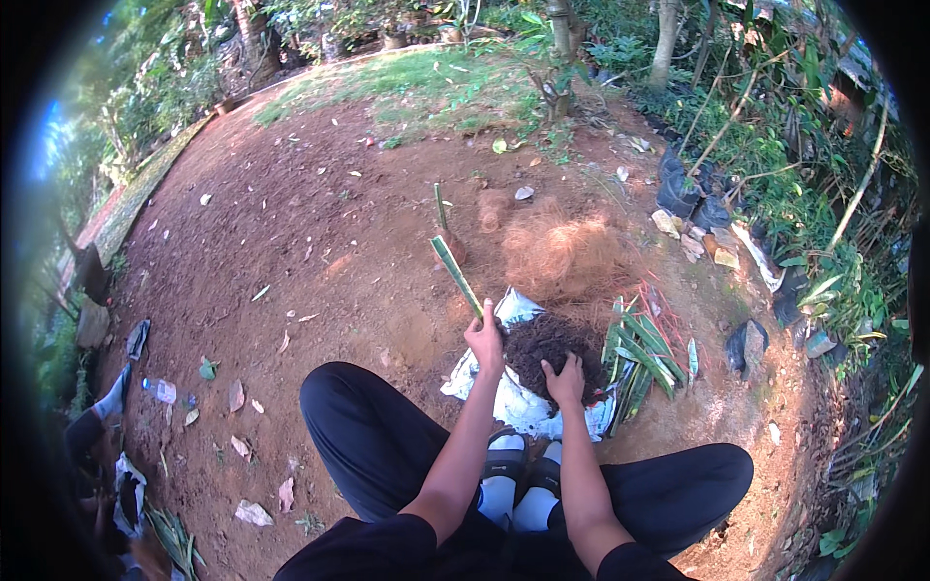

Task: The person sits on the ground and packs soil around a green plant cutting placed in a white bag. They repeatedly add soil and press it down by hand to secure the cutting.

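My left hand (484,341) is closed round the lower end of a long snake plant leaf (451,271), green with pale edges, which slants up and away to the left. Dark soil (542,344) lies heaped on a white plastic sack (515,405) in front of my feet. Into the right side of that heap my right hand (566,380) reaches, thumb and fingers curled on the soil and the fingertips partly hidden. Cut snake plant leaves (647,351) are piled just right of the sack. Beyond the held leaf, another leaf piece (441,206) stands upright in a small brown clump (449,249).
Brown coconut-like fibre (567,250) is spread beyond the sack. Stones (722,254) and black plastic bags (680,189) line the right. At the left edge, another person's foot (114,395) shows near a plastic bottle (160,390). A tree trunk (562,48) stands at the back.
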Action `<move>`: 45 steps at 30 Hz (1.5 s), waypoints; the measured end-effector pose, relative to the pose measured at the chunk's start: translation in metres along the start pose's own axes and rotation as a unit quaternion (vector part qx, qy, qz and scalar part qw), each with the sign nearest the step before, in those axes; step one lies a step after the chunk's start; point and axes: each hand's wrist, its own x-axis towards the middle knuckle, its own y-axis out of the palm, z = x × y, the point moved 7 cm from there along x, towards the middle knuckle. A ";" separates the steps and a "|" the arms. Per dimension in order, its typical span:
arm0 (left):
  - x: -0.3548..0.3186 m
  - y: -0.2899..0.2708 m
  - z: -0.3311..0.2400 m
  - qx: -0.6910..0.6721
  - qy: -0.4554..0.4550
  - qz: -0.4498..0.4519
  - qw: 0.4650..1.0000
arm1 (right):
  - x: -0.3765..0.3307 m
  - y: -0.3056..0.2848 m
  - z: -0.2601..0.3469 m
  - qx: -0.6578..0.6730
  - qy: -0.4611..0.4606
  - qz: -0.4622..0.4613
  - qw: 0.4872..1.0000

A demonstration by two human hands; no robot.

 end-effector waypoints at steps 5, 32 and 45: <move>-0.003 -0.011 -0.008 0.032 0.022 -0.005 0.999 | 0.004 -0.004 0.003 0.019 -0.018 -0.027 0.999; -0.017 0.052 0.008 0.058 0.035 0.154 0.986 | 0.040 -0.060 0.008 0.651 0.140 0.129 0.735; -0.052 0.082 -0.009 0.226 0.092 0.267 0.932 | 0.038 -0.089 0.059 0.761 0.083 0.203 0.610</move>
